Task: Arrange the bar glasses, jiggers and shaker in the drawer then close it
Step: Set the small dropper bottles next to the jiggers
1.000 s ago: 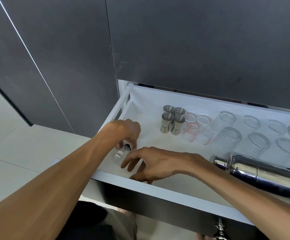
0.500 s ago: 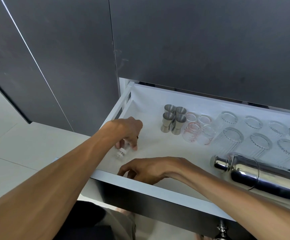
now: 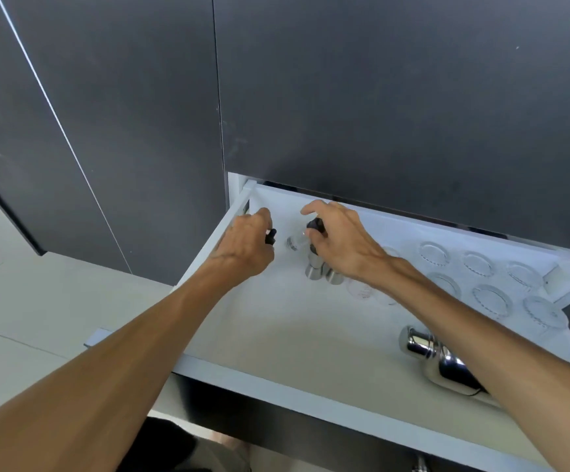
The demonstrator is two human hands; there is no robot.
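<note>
Risk: left hand [image 3: 248, 245] and right hand [image 3: 340, 241] each pinch a small black-capped clear bottle [image 3: 295, 240] close above steel jiggers [image 3: 322, 272]; a knock could topple them inside the white drawer [image 3: 276, 335].

Both forearms are extended forward and upward from the lower edge of the head view, bare to the elbow, converging toward the far left. The left hand [image 3: 248, 247] is presented back-up, wrist slightly flexed, with the fingers curled inward into a closed pinch — a small dark object is seen at the fingertips, but what it is cannot be told. The right hand [image 3: 340, 241] is held just beside it, apart from it, back-up and angled leftward. Its index finger is raised and extended, while the thumb and remaining fingers are curled around a small dark-capped item — the grip is closed. The right forearm is crossed diagonally from the lower right corner.
</note>
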